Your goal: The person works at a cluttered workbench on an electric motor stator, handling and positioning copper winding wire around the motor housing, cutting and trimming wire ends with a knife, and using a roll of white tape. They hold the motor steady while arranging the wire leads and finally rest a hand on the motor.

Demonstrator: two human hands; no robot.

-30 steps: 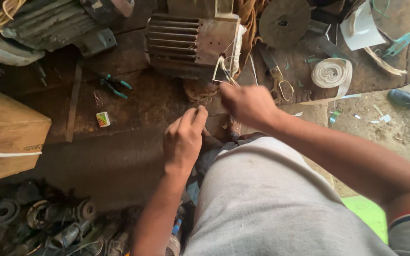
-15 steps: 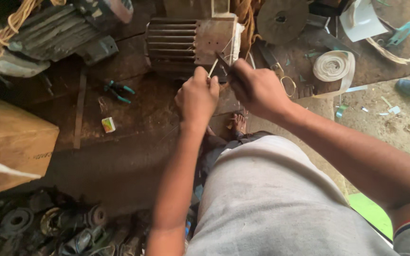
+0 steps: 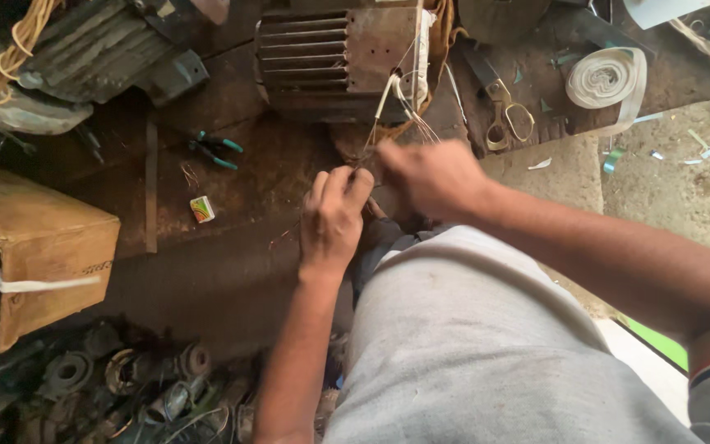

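As the hands (image 3: 388, 193) dropped — motor (image 3: 338, 57) wires (image 3: 400, 103) showed.

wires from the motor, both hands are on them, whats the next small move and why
Probably draw the thin wires taut toward the body before working on them. They hang loosely from the ribbed motor, and both the left hand and right hand meet at their lower ends. The scissors lie untouched beside the motor, should trimming be needed.

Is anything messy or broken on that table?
Yes. Loose wires stick out of the rusty finned motor, near the left hand and right hand. Small scraps lie scattered on the ground beside the scissors.
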